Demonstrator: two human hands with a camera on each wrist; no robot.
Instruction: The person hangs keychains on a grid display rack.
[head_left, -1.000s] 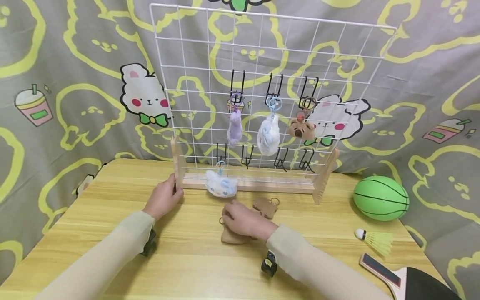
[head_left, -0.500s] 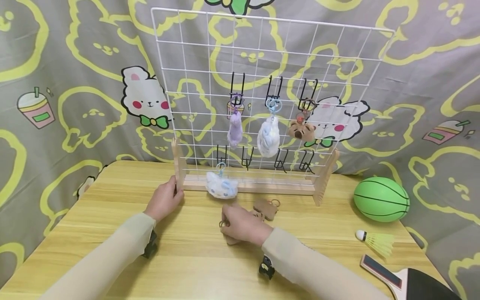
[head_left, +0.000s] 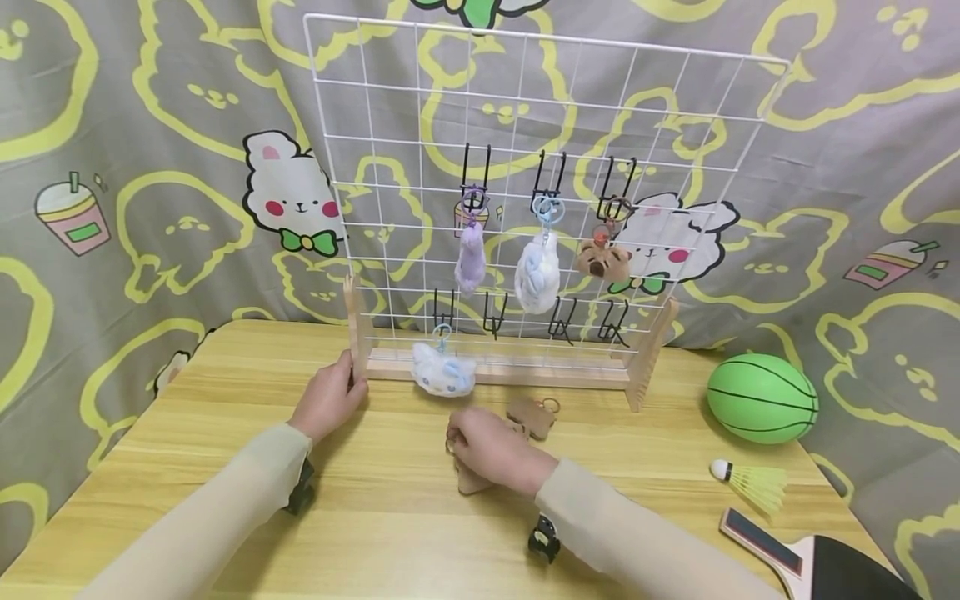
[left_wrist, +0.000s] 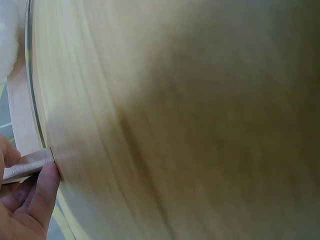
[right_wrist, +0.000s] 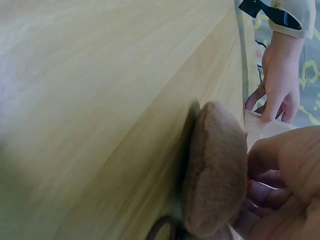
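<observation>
Against the curtain [head_left: 180, 133], the left hand [head_left: 327, 400] pinches the rack foot [head_left: 357, 329] while the right hand [head_left: 489, 446], edged slightly rightward since half a second ago, holds the brown toy [right_wrist: 215, 167] low over the table [head_left: 375, 533], its grasp seemingly being settled.

Bare tabletop [head_left: 390, 479] leaves a passage between the left hand [head_left: 327, 400] and right hand [head_left: 495, 450]. Ahead, a wire rack [head_left: 517, 152] bars the way, a white plush toy [head_left: 444, 372] hanging low before it; a green ball [head_left: 763, 400] blocks the back right.
</observation>
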